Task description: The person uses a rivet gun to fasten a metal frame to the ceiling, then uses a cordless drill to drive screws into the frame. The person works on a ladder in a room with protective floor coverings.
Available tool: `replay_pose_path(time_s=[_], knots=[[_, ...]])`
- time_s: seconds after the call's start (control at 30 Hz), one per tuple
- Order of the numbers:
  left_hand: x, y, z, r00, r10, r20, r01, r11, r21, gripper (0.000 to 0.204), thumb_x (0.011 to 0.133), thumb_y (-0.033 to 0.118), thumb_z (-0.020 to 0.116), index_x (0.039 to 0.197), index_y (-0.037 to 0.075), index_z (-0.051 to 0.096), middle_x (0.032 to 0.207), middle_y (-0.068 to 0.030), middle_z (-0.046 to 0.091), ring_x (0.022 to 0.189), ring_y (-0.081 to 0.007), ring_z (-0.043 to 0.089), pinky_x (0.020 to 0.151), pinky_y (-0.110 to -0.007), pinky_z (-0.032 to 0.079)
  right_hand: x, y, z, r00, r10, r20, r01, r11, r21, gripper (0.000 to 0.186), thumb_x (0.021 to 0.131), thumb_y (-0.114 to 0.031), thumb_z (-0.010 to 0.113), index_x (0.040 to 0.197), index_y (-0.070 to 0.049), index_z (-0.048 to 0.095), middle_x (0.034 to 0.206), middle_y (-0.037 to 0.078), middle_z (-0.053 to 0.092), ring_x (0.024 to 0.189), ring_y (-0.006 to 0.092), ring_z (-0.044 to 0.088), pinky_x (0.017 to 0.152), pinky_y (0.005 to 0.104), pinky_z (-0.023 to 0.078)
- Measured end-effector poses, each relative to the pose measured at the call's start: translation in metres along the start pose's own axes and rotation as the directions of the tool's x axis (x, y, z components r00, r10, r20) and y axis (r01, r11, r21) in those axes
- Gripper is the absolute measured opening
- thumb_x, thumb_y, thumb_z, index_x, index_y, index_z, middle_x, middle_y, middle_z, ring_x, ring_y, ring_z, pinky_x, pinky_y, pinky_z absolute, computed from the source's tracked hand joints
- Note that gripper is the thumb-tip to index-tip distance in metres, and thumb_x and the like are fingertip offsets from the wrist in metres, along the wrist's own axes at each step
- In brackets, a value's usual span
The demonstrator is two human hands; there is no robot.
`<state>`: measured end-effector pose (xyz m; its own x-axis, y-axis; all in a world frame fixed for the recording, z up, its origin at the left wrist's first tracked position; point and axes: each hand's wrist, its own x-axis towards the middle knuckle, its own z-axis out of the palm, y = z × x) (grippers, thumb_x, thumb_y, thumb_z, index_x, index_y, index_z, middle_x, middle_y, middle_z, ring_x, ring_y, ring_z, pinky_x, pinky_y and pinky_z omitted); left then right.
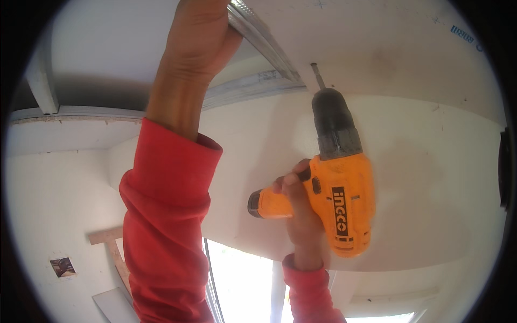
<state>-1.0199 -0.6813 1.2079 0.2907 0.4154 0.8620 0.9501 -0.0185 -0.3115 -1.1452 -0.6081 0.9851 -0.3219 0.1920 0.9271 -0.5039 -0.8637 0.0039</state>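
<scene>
My right hand (302, 207) is wrapped round the grip of an orange and black cordless drill (344, 204), which points upward. The slim bit (319, 76) in its black chuck reaches the pale ceiling board (377, 48), its tip at a small dark spot that may be a screw head. Higher and to the left, my left hand (202, 40) is closed on a ribbed metal channel (264, 43) along the board's edge. The ends of the left fingers are hidden or cut off by the upper edge of the picture.
Metal framing (242, 89) crosses behind my left wrist, beside an open ceiling gap. A crosspiece (43, 86) hangs at far left. Below are a bright window (242, 280), a wooden T-shaped prop (116, 247) and a square wall opening (63, 267). A dark round object (504, 169) stands at the right rim.
</scene>
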Motion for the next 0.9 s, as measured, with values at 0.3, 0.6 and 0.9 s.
replay_pose_path(time_s=[0.3,0.6,0.9], knots=[[-0.022,-0.022,-0.008,0.992,-0.037,-0.123,0.045,0.997,0.063,0.093,0.093,0.078,0.033,0.139,-0.001,0.052,0.128,-0.0165,0.062,0.123,-0.0245,0.059,0.108,-0.041,0.042,-0.006,-0.007,0.001,0.997,0.017,-0.069,-0.027,0.987,-0.159,0.041,0.088,0.006,0.064,0.125,-0.005,0.051,0.107,0.010,0.064,0.075,0.0200,0.069,0.073,0.0379,0.059],[-0.040,-0.070,-0.020,0.956,-0.267,0.125,0.288,0.936,-0.203,0.116,0.090,0.090,0.013,0.144,-0.005,0.052,0.128,-0.0183,0.065,0.113,-0.0257,0.061,0.107,-0.036,0.040,-0.003,-0.024,-0.014,1.000,-0.002,0.006,0.003,0.984,-0.179,0.036,0.093,0.002,0.065,0.126,0.001,0.051,0.088,0.010,0.063,0.071,0.0193,0.064,0.073,0.0394,0.057],[0.003,-0.093,-0.009,0.957,-0.290,-0.014,0.281,0.939,-0.199,0.103,0.096,0.084,0.023,0.144,-0.001,0.054,0.128,-0.0169,0.065,0.112,-0.0239,0.060,0.106,-0.035,0.041,0.002,-0.042,-0.022,0.998,-0.013,0.068,0.039,0.917,-0.397,0.034,0.098,-0.013,0.061,0.127,0.002,0.052,0.075,0.005,0.056,0.069,0.0192,0.058,0.076,0.0418,0.053]])
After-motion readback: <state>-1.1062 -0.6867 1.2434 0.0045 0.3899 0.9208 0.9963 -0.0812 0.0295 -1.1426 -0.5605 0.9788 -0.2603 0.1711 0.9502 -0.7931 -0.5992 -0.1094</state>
